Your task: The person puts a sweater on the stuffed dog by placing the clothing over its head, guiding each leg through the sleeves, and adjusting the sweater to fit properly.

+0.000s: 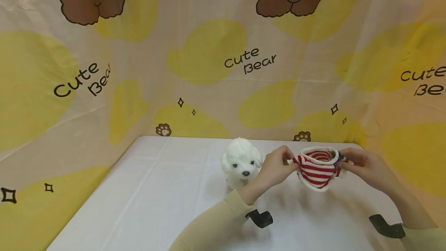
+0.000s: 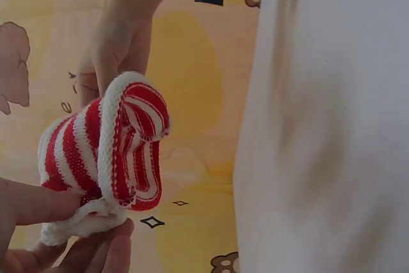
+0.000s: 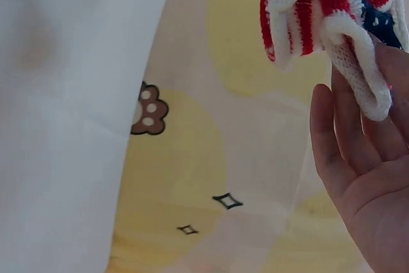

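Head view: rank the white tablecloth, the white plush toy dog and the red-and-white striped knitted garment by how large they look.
1. White tablecloth, by far the largest.
2 and 3. White plush toy dog and red-and-white striped knitted garment look about alike; the garment is stretched between both hands above the table, so I won't rank them.

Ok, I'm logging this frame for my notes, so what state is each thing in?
Striped knit garment: held in the air, opening stretched wide, facing up.
Left hand: pinches the garment's left edge.
Right hand: grips its right edge.
Toy dog: upright on the white table, undressed, untouched.
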A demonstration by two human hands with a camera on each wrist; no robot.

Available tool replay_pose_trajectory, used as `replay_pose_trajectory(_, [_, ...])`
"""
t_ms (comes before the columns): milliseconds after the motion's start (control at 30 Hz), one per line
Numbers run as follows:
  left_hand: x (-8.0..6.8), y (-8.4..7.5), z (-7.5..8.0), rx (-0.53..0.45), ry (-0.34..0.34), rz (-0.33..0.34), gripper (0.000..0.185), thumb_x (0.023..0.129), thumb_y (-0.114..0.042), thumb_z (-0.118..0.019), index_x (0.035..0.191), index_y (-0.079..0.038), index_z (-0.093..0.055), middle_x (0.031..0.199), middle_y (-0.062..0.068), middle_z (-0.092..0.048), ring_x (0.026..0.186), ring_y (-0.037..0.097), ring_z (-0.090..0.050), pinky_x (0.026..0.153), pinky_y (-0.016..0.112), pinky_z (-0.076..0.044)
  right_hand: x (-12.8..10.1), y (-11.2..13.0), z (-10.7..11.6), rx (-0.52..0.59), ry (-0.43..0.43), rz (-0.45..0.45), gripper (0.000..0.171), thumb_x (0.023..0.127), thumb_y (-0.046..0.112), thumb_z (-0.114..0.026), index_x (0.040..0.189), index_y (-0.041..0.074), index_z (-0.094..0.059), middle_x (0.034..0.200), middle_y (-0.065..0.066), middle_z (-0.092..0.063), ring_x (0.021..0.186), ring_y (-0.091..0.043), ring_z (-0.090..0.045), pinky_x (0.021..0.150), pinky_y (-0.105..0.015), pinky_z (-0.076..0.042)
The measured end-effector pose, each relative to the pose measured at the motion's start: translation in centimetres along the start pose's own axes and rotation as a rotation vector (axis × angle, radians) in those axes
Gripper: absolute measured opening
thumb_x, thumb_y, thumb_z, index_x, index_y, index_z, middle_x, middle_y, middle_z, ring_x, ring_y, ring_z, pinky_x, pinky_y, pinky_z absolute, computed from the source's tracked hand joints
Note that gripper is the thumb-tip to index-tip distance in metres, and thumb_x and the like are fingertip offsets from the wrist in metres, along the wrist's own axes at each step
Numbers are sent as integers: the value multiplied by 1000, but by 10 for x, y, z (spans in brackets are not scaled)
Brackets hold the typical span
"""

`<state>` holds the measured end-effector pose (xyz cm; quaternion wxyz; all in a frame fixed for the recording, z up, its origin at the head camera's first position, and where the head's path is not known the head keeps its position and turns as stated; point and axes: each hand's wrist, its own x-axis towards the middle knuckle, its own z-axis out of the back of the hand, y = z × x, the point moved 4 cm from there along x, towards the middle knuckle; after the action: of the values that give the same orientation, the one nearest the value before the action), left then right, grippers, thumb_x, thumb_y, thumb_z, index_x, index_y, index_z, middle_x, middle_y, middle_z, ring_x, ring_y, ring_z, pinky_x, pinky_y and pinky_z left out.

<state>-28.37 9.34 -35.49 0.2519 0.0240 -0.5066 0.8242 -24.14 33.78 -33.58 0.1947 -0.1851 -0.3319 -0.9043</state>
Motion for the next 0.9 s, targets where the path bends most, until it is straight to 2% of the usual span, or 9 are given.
replay_pose_trajectory(200, [-5,-16,31,-85,-76,-65,11,82,-9,-69,88,-11,-60,85,0,-67,69,0,-55,62,14,-47,17,19,-1,4,-16,32,24,81,4,-72,105,4,-67,86,17,-63,74,2,-57,63,-12,-49])
replay_pose_trajectory(433, [-6,-26,75,-141,-160,-163,10,82,-4,-68,90,-6,-63,87,7,-69,74,8,-63,70,18,-52,45,46,-11,140,25,93,23,84,0,-68,106,1,-65,89,13,-65,75,-6,-60,68,-12,-50])
replay_pose_trajectory(733, [-15,-24,130,-97,-250,-209,11,82,-1,-69,91,-4,-64,90,11,-68,81,20,-65,77,30,-54,77,79,-30,177,-44,121,23,83,4,-70,106,3,-67,88,14,-64,68,-8,-59,61,-15,-49])
replay_pose_trajectory(900, [-22,-18,156,-57,-300,-191,11,83,-3,-69,92,-5,-64,92,9,-67,86,19,-66,82,33,-53,94,95,-45,225,-33,122,24,84,7,-70,107,4,-67,89,1,-67,65,-10,-59,59,-17,-50])
